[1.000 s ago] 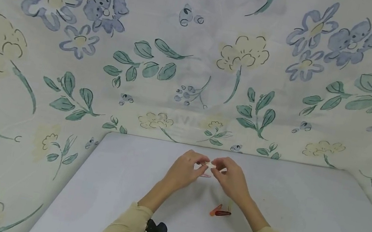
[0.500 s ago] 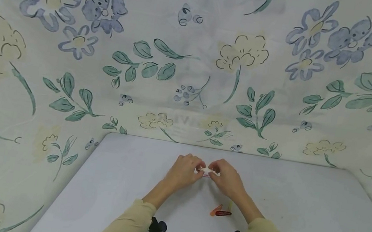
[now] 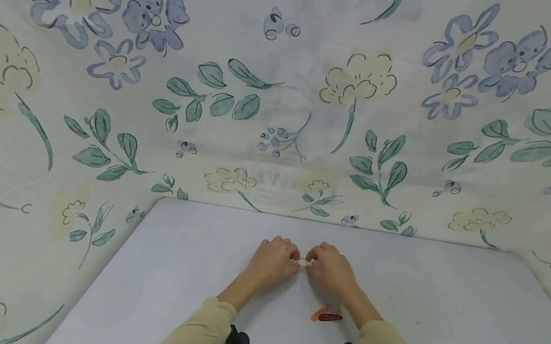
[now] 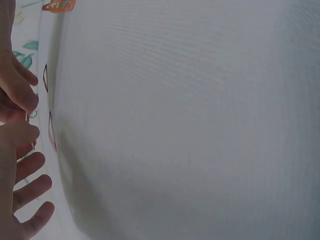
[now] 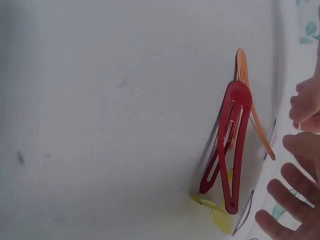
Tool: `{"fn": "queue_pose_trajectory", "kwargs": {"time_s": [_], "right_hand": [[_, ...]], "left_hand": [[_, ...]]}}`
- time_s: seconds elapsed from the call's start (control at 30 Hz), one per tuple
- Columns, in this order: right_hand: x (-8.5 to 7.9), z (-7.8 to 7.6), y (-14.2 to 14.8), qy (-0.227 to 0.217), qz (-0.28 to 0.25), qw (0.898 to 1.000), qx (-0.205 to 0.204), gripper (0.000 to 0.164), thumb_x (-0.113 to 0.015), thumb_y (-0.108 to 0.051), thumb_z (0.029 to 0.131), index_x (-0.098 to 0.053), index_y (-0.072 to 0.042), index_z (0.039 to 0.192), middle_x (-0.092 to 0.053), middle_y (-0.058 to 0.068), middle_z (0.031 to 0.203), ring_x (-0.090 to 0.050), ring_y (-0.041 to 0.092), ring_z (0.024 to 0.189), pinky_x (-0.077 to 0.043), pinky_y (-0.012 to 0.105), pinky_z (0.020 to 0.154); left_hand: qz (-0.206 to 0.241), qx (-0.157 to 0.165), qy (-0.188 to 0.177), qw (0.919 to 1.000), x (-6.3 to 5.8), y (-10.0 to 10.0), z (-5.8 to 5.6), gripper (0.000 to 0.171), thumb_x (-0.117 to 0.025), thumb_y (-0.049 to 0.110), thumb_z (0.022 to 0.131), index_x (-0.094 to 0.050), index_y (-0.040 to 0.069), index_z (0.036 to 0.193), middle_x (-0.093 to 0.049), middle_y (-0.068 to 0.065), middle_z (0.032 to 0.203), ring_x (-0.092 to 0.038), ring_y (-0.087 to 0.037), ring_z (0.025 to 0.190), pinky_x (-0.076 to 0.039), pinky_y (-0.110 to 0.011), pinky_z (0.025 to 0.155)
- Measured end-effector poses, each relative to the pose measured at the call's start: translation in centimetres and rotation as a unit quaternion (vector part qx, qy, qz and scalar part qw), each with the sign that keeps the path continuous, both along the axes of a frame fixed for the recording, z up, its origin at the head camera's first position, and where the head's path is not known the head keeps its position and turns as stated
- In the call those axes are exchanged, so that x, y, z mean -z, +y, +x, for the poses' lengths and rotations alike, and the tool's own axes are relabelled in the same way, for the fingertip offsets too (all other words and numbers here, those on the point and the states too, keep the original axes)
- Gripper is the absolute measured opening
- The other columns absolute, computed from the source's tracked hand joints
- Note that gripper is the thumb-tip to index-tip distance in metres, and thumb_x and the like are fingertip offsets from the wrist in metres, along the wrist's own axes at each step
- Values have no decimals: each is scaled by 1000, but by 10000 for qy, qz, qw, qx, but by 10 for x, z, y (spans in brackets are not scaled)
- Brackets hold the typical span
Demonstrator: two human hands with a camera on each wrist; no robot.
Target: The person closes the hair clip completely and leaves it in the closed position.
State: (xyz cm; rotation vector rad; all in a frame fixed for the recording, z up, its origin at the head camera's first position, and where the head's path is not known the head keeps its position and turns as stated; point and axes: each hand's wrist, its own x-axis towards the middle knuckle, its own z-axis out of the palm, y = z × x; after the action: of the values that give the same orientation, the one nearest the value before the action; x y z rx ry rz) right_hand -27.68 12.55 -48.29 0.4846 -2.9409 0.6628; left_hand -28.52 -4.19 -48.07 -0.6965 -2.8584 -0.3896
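Between the fingertips of both hands is a small pale hair clip (image 3: 303, 262), over the far middle of the table. My left hand (image 3: 272, 263) pinches one end; at the other end, my right hand (image 3: 334, 273) pinches it too. In the left wrist view the left hand's (image 4: 27, 185) other fingers are spread apart, and the clip is mostly hidden by the fingers. The right wrist view shows the right hand (image 5: 300, 185) likewise, at the frame's edge. Nearer than the hands lie a red snap hair clip (image 5: 237, 150), an orange one (image 5: 242, 65) and a yellow one (image 5: 221, 220).
Two thin-looking clips, a dark one (image 4: 45, 78) and a pinkish one (image 4: 52, 132), lie near the hands in the left wrist view. A white table (image 3: 155, 279) spans the area, with a floral cloth (image 3: 285, 107) behind it.
Both hands have come lower and nearer with the pale clip between them. A pinkish clip that showed beneath them in the head view is now covered. The red and orange clips have stayed put.
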Motion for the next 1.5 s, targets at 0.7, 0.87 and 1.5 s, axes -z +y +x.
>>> {"fn": "queue_pose_trajectory", "kwargs": {"time_s": [0.7,0.87,1.5], "right_hand": [[9,-5,-4,-317,491,9982,159,14,-77,-14,82,-70,-12,93,-58,2,95,-55,23,96,-51,41,82],[9,-6,-4,-412,454,9980,167,15,-78,-14,83,-69,-12,95,-60,2,96,-56,22,96,-51,40,85],[11,-2,-2,51,346,9994,-76,14,-76,-11,82,-69,-9,93,-63,5,95,-58,25,94,-47,45,90]], "left_hand": [[-320,-207,-206,9991,6,8,1,7,-76,23,81,-75,16,84,-65,0,89,-59,-21,90,-50,-44,74],[-345,-237,-170,9990,4,8,2,7,-76,23,81,-75,17,83,-65,0,89,-59,-21,89,-50,-44,73],[-236,-205,-176,9994,8,6,3,10,-77,22,81,-74,15,87,-66,0,89,-59,-21,89,-50,-43,74]]}}
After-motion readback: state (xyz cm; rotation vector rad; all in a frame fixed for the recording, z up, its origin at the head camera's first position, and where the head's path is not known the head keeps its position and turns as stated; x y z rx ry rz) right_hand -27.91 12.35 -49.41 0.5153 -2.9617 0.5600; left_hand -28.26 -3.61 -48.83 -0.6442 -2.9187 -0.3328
